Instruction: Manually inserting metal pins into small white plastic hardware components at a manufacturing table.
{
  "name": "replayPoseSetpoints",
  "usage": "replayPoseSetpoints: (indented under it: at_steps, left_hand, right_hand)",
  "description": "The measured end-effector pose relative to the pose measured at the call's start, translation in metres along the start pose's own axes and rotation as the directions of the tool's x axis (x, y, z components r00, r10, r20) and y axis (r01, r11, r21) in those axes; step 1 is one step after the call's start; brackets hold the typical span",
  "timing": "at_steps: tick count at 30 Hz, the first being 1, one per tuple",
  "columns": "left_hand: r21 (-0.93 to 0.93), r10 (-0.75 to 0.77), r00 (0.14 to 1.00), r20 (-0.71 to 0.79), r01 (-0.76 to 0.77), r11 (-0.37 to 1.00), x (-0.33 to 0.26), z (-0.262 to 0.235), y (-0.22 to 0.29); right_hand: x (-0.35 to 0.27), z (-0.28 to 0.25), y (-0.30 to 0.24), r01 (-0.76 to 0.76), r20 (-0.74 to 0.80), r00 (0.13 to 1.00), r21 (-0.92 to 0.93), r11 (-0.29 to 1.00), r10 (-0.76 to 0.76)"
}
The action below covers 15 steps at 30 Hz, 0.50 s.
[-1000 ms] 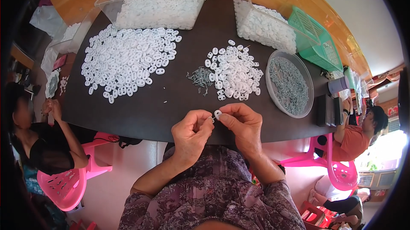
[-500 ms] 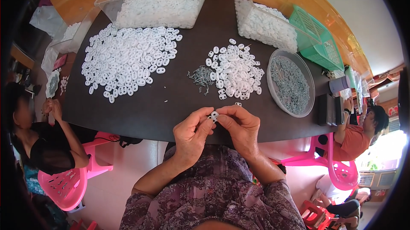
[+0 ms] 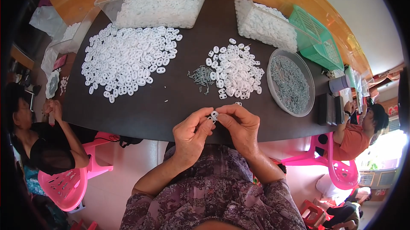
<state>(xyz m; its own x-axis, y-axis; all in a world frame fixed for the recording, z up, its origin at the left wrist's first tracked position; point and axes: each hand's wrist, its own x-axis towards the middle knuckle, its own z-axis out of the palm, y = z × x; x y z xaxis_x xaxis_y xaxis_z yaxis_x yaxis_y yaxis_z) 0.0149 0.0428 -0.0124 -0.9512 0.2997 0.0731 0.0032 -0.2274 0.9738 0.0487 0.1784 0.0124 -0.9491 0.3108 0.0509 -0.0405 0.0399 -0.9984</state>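
Left hand (image 3: 188,138) and right hand (image 3: 243,125) meet above the table's near edge, thumb and fingertips of each pressed together on small white plastic parts between them. At the right fingertips is a white two-hole piece (image 3: 214,114), and just below it, touching, the left fingertips pinch what looks like a second white piece (image 3: 212,119); how the two fit together is too small to tell. They look light, stiff and smooth, probably a little slippery under damp fingers and unlikely to break from a firm pinch; the rounded outer edges seem the best place to take hold, leaving the holes and the meeting faces uncovered. One loose white part (image 3: 238,103) lies just beyond the right fingertips. Farther out on the dark tabletop (image 3: 141,112) sit a little heap of grey screw-like pins (image 3: 200,76) and, touching its right side, a small mound of white pieces (image 3: 239,72). A round clear tub (image 3: 313,89) of similar grey pins stands to the right, and a much wider spread of white two-hole pieces (image 3: 128,59) lies to the left. Behind these are two clear bins (image 3: 109,5) of white parts and a green plastic basket (image 3: 314,23). Beyond the table, a person in black (image 3: 60,155) sits at the left and a person in orange (image 3: 354,144) at the right.
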Motion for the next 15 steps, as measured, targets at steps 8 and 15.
replayPoseSetpoints:
  at_steps: [8, 15]
  left_hand:
    - [-0.002, -0.002, 1.0, -0.012, 0.002, 1.0, -0.0008, 0.0009, -0.0005]
    - [-0.085, -0.037, 0.999, 0.006, 0.038, 0.996, -0.0013, -0.001, 0.0003]
  right_hand:
    - [-0.002, 0.0015, 0.0041, 0.04, 0.011, 0.999, -0.05, 0.998, -0.039]
    - [-0.004, -0.0011, 0.0069, 0.146, 0.082, 0.988, -0.192, 0.97, -0.132]
